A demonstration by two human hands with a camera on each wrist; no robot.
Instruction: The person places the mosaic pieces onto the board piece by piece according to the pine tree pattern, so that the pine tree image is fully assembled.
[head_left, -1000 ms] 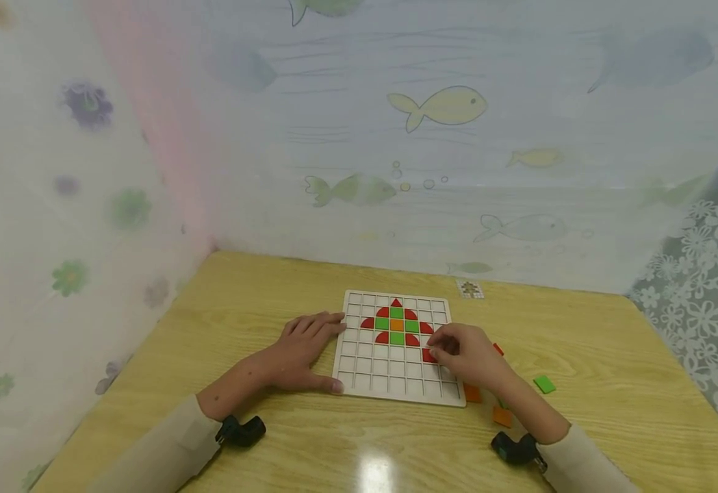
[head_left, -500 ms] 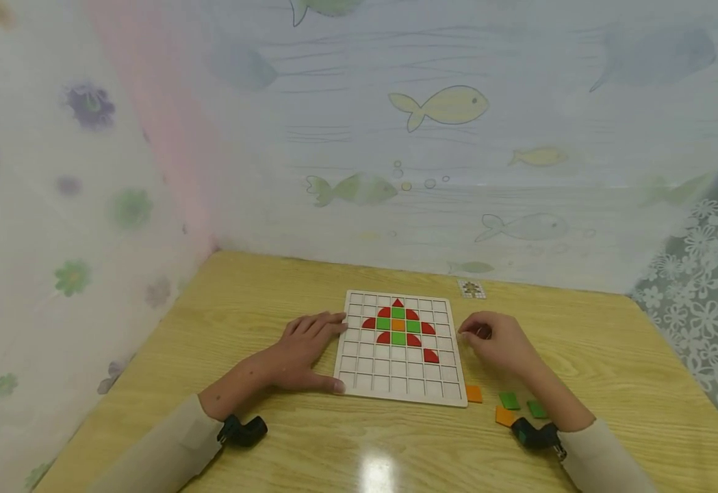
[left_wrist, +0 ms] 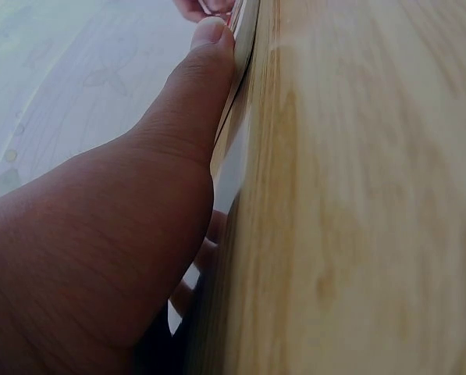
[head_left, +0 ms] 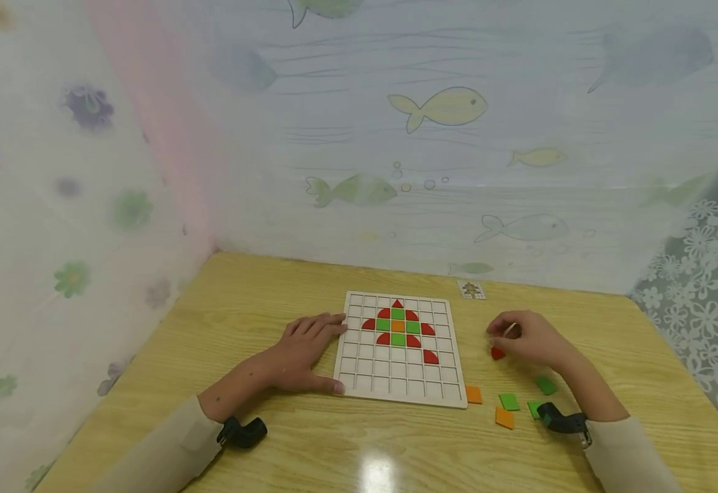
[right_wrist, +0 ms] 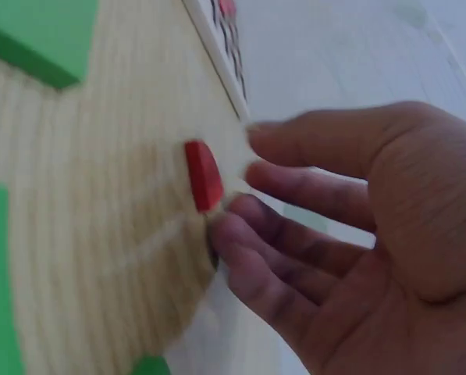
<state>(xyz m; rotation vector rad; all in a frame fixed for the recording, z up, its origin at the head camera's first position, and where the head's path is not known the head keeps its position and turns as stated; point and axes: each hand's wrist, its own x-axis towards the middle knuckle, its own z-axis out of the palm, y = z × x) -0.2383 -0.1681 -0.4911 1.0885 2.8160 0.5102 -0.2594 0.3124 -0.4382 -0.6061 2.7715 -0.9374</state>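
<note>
A white gridded board lies on the wooden table, bearing red, green and orange tiles in a tree-like pattern. A single red quarter-round tile sits lower right of that pattern. My left hand rests along the board's left edge, its fingers and thumb spread. In the left wrist view the thumb touches the board's edge. To the right of the board, my right hand hovers by a loose red curved piece. The right wrist view shows this red piece just beyond the fingertips, apart from them.
Orange squares and green squares lie loose right of the board, near the right wrist camera. A small pattern card lies behind the board. Walls close off the table's back and left.
My right hand has left the red quarter-round tile on the board and moved right, over to the loose red piece. My left hand has stayed in place.
</note>
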